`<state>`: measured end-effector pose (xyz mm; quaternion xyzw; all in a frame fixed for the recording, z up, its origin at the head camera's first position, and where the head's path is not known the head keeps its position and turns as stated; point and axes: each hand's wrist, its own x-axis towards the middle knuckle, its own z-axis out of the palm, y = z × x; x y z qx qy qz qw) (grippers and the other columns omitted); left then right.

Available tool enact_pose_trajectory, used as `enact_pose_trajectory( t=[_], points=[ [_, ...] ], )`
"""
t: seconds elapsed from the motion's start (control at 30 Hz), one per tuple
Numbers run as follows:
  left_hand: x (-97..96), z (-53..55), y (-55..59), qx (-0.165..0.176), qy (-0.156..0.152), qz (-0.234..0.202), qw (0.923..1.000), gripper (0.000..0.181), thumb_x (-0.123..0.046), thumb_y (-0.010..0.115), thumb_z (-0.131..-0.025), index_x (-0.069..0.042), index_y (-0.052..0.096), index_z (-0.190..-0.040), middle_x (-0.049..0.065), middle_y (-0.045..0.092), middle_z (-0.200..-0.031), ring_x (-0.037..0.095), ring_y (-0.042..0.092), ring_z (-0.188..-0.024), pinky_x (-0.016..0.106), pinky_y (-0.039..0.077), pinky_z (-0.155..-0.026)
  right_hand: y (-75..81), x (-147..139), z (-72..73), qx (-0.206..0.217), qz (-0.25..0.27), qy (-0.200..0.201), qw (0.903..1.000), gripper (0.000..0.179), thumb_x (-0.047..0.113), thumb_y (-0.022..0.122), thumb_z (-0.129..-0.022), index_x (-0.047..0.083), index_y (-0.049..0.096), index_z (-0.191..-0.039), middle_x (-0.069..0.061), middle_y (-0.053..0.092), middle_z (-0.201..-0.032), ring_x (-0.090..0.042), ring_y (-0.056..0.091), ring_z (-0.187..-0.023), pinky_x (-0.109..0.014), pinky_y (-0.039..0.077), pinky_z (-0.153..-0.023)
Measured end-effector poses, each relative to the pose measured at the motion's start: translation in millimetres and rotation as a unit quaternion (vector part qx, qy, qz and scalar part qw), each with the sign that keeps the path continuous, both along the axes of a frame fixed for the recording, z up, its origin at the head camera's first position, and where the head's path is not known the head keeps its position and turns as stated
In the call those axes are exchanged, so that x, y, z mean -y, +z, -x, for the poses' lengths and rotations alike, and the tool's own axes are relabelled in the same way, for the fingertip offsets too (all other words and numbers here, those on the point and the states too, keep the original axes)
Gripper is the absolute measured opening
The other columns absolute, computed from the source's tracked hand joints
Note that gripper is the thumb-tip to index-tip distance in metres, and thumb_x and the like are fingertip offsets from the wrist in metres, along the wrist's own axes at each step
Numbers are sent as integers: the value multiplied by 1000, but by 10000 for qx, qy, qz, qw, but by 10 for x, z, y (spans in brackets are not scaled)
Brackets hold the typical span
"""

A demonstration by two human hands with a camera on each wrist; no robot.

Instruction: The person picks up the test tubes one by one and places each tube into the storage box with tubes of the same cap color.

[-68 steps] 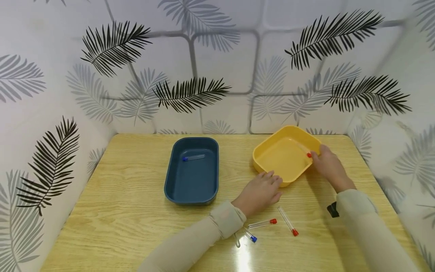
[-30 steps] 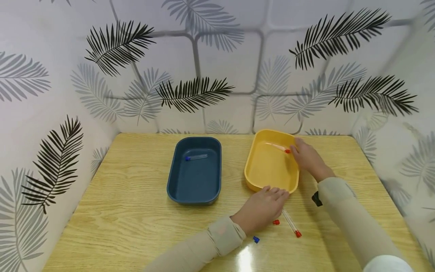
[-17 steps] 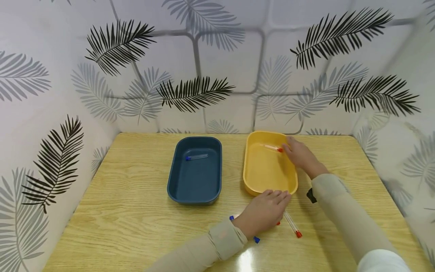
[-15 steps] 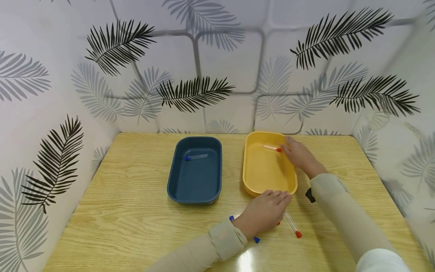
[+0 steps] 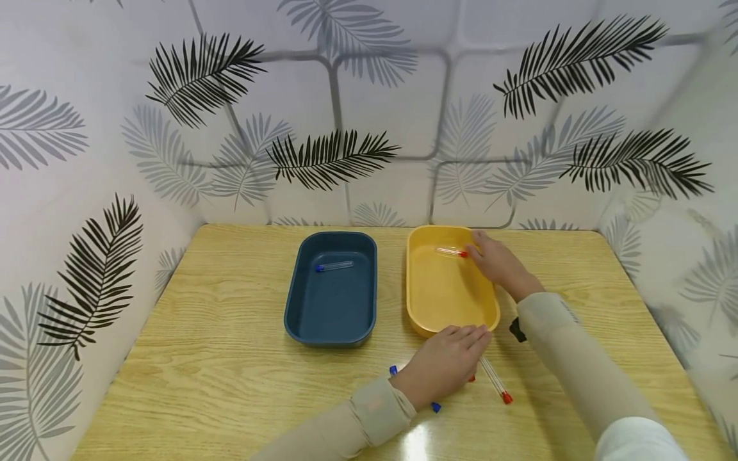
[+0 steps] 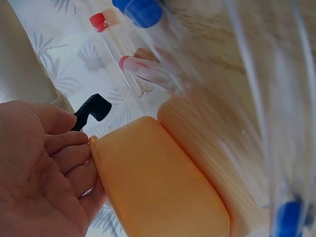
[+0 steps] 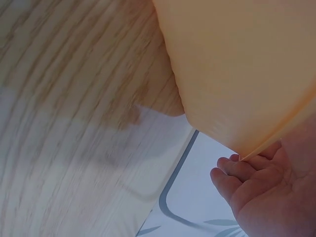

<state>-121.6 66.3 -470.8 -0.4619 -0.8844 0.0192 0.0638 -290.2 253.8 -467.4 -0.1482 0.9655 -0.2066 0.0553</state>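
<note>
A yellow plastic tray [image 5: 452,288] stands at the back right, with a red-capped test tube [image 5: 451,251] inside near its far end. My right hand [image 5: 500,262] holds its right rim near the far corner; in the right wrist view the fingertips [image 7: 227,182] reach past the rim. My left hand [image 5: 441,362] rests its nearly straight fingers against the near rim, palm turned to the tray wall in the left wrist view. Under and beside this hand lie several test tubes: a red-capped one [image 5: 496,380] shows whole, while of others mainly blue caps [image 5: 435,406] show.
To the left stands a dark blue tray [image 5: 330,326] with one blue-capped test tube [image 5: 334,266] in it. Both trays stand on a wood-grain table [image 5: 219,339], with a leaf-patterned wall covering [image 5: 357,96] behind. A small black device [image 5: 517,330] sits at my right wrist.
The yellow tray, askew at first, has turned to line up with the blue tray and slid left. My right hand moved left with it, and my left hand stays at the near rim.
</note>
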Motion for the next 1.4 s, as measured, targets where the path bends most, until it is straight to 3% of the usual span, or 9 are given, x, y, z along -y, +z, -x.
enact_pose_trajectory(
  t=[0.33, 0.9, 1.17, 1.27, 1.4],
  points=[
    [95, -4, -20, 157, 61, -138, 9998, 46, -28, 39, -101, -12, 36, -144, -1, 36, -146, 10, 32, -132, 26, 26, -107, -18, 97, 6, -15, 76, 38, 10000, 57, 24, 38, -101, -9, 20, -143, -29, 20, -147, -43, 24, -132, -51, 19, -108],
    [165, -18, 3, -147, 51, -221, 9996, 48, -29, 46, -97, -11, 40, -142, 0, 40, -143, 10, 38, -129, 27, 31, -105, 4, 203, 0, -1, 66, 75, 9999, 58, 25, 39, -101, -10, 19, -143, -29, 18, -147, -43, 22, -133, -51, 17, -108],
    [189, 18, 28, 178, -82, -115, 9997, 50, -30, 39, -100, -10, 33, -145, 1, 35, -146, 11, 31, -133, 28, 27, -107, -2, 200, -12, -4, 204, -25, 9998, 58, 26, 39, -101, -8, 19, -144, -28, 13, -149, -43, 20, -134, -52, 17, -108],
    [226, 46, 46, 442, -175, -318, 9984, 50, -29, 37, -101, -9, 29, -146, 3, 32, -148, 13, 26, -136, 28, 23, -109, -9, 185, -33, -97, 286, -3, 9995, 60, 27, 39, -101, -7, 17, -145, -27, 6, -150, -44, 19, -134, -53, 18, -107],
    [336, 110, 81, 401, -55, -718, 9966, 52, -30, 35, -101, -7, 27, -146, 4, 30, -149, 15, 22, -137, 30, 20, -110, 27, 131, -104, -301, 465, -194, 9983, 60, 32, 38, -101, -6, 20, -145, -25, 9, -151, -44, 20, -134, -55, 19, -106]
  ],
)
